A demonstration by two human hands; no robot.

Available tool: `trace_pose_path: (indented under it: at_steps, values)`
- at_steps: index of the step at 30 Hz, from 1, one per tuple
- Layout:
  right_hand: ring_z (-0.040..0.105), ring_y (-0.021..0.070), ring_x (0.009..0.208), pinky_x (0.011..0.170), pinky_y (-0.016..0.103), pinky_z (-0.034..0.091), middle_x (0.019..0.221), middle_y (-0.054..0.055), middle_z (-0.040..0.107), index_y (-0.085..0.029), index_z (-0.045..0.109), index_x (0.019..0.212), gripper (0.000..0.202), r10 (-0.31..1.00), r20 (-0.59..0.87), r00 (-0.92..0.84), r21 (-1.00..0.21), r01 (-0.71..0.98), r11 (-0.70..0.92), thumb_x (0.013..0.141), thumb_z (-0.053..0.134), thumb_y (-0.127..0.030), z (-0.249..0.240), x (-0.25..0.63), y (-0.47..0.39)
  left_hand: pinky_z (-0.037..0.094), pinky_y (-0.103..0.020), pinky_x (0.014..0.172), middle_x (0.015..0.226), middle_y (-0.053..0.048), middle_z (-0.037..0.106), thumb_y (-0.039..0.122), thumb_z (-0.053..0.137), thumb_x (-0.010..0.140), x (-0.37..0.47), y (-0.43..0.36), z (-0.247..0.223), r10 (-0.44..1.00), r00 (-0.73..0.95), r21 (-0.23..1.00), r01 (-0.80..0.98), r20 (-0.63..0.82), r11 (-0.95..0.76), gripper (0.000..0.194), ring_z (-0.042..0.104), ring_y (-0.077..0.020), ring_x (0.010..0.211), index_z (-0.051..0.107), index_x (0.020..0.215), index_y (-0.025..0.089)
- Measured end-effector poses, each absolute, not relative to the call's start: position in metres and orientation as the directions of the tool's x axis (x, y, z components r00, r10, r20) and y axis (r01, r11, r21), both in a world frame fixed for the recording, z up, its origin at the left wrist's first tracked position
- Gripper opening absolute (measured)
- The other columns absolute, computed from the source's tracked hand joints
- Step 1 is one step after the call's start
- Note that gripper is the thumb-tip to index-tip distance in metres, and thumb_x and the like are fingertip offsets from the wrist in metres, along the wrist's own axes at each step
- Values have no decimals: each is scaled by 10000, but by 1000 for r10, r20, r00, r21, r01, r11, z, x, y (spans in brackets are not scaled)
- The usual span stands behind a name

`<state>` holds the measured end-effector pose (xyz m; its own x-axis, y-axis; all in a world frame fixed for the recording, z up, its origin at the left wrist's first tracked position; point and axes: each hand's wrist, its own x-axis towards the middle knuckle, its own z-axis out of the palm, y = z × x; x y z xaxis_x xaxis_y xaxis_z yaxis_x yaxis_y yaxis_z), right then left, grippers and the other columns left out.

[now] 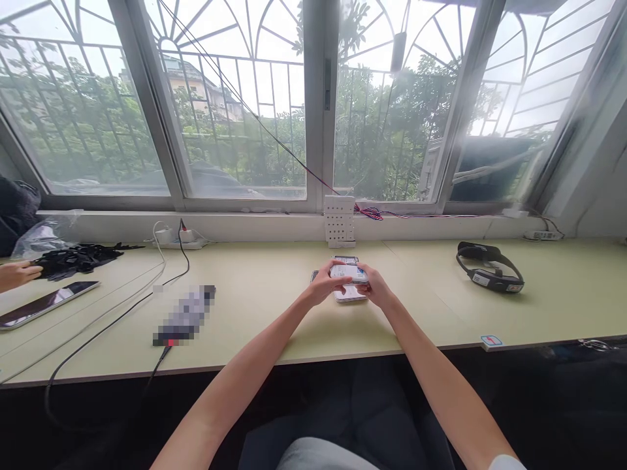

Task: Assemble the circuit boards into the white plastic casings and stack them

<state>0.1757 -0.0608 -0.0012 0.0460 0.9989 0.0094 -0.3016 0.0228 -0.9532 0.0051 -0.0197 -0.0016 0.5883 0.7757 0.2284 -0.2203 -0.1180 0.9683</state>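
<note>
Both hands meet over the middle of the pale green desk (274, 326). My left hand (327, 282) and my right hand (374, 287) together grip a small white flat device (349, 273), held just above the desk. Under it lie further flat pieces: a white one (349, 296) directly below, and a dark-edged one (347, 260) peeking out behind. What the device is cannot be told at this size.
A white perforated block (339, 221) stands by the window behind my hands. A black headband device (490, 267) lies at right. At left are a blurred item (185, 314) on a black cable, a power strip (177, 239), a tablet (46, 304), black scraps (78, 258) and another person's hand (17, 274).
</note>
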Motion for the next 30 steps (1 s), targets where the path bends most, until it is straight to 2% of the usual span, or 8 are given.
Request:
trace_pose_path:
  at_steps: [9,16,19,23,30]
  values:
    - [280,56,358,320,199,232,467,-68,408,-191,524,774,300,999,10,50,-943,-331,26,818,665,-452,-4,177,-57,506,-268,597,954,-51,628,331,906,609,3,-19,-2,769,593,966,-221,240,-131,652,621,-134,736,553,1135,179]
    - [295,52,398,340,183,241,531,-52,451,-187,560,847,296,999,14,30,-933,-360,24,847,640,-472,-6,178,-57,520,-275,593,956,-55,635,331,909,598,6,-21,0,793,554,960,-243,254,-138,662,629,-148,759,556,1135,173]
    - [279,58,417,347,182,225,517,-68,374,-196,532,799,322,1000,5,-21,-938,-347,-2,861,632,-497,-6,175,-59,517,-264,579,910,-45,646,326,911,593,7,-21,1,831,498,960,-244,246,-138,664,621,-135,722,553,1129,165]
    - [221,60,425,349,188,171,503,-98,228,-219,414,671,413,998,-1,-66,-962,-272,-19,844,667,-497,-5,173,-61,506,-249,563,865,-31,654,313,919,577,7,-20,1,865,447,963,-234,228,-133,678,617,-123,684,553,1127,161]
    - [168,51,436,352,191,146,528,-104,202,-220,390,656,419,995,26,-97,-961,-278,-2,825,690,-458,-5,176,-59,509,-252,570,862,-30,660,313,920,578,8,-22,1,856,462,962,-237,232,-133,696,622,-125,692,536,1137,155]
